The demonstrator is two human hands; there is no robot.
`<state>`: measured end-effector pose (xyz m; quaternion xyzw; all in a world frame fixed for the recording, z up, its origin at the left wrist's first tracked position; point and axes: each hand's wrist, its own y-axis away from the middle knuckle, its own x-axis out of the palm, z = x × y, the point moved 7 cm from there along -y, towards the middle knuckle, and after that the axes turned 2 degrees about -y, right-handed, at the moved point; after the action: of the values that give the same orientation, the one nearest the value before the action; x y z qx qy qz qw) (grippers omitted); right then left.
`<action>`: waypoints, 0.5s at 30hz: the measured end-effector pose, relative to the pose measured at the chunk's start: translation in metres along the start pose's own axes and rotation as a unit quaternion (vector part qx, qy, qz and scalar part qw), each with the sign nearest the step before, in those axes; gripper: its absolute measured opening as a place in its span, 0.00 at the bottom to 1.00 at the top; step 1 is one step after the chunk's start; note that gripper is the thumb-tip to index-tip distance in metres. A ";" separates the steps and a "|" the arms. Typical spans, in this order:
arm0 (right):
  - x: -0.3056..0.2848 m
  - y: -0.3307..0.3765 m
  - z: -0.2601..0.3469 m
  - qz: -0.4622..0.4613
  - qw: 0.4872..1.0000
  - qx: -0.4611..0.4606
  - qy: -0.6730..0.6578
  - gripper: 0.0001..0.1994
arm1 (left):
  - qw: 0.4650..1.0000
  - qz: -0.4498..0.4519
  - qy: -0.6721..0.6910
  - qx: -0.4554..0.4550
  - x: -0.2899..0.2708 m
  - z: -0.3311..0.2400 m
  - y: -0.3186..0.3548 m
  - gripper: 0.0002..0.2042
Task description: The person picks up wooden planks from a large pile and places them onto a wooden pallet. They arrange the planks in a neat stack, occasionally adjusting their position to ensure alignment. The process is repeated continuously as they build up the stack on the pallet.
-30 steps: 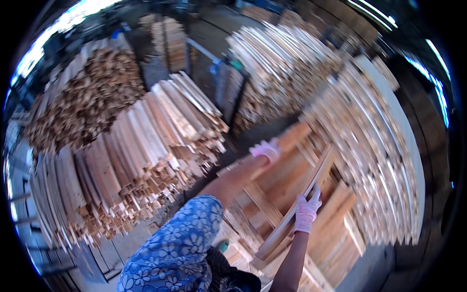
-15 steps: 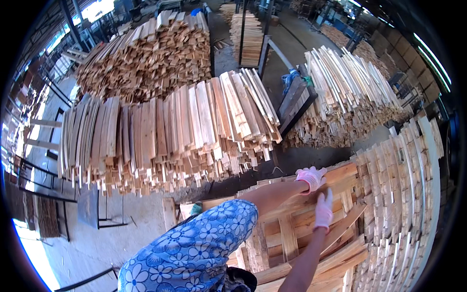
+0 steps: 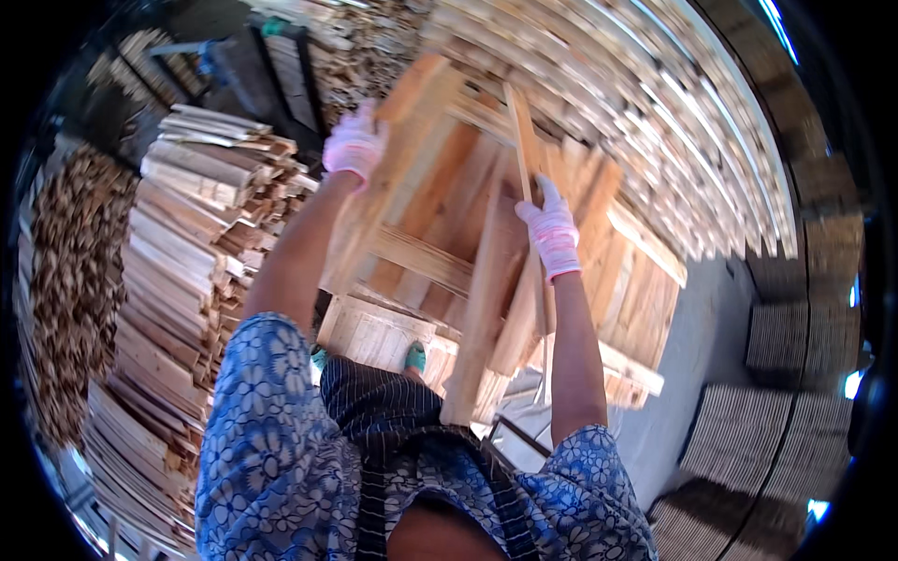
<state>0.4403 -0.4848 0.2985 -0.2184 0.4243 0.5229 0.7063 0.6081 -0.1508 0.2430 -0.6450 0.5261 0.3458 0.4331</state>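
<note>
Both my hands wear pinkish-white gloves. My left hand (image 3: 355, 145) is at the outer edge of a wide wooden plank (image 3: 369, 210); its fingers look apart, though blurred. My right hand (image 3: 550, 227) is closed around a narrow plank (image 3: 521, 136) standing on edge. Beneath lies a pile of flat boards (image 3: 444, 187) with a crosspiece (image 3: 421, 260) over them. A longer loose plank (image 3: 484, 299) slants toward me, left of my right hand. The right palm's contact with the narrow plank is partly hidden.
Stacked wood strips (image 3: 645, 103) rise beyond the boards. A long heap of planks (image 3: 178, 280) runs along the left, near a dark metal frame (image 3: 271, 84). Bundled slats (image 3: 734, 430) stand at the right across grey floor (image 3: 669, 425). Green footwear (image 3: 415, 355) shows below the boards.
The view has swung to the right and the board pile now lies in front of me. My hands have moved apart, and my right hand has taken hold of a narrow plank.
</note>
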 end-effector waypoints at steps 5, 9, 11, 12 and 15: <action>-0.071 0.068 -0.035 -0.079 0.995 0.018 -0.067 0.34 | 0.979 -0.139 0.001 0.151 -0.025 -0.058 0.038 0.23; -0.045 0.116 -0.071 -0.075 0.991 0.099 0.057 0.36 | 0.966 0.165 0.079 0.184 -0.015 -0.154 0.156 0.26; -0.007 0.132 -0.053 -0.039 0.972 0.115 0.202 0.37 | 0.946 0.272 0.048 0.168 0.021 -0.168 0.211 0.36; -0.002 0.127 -0.052 -0.053 0.974 0.106 0.195 0.38 | 0.956 0.249 0.023 0.151 0.030 -0.171 0.216 0.38; -0.004 0.123 -0.069 -0.066 0.983 0.104 0.134 0.39 | 0.955 0.278 0.101 -0.017 0.045 -0.159 0.200 0.44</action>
<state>0.3006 -0.4942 0.2808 -0.2395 0.5513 0.3942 0.6952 0.4198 -0.3284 0.2243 -0.5123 0.7193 0.3947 0.2538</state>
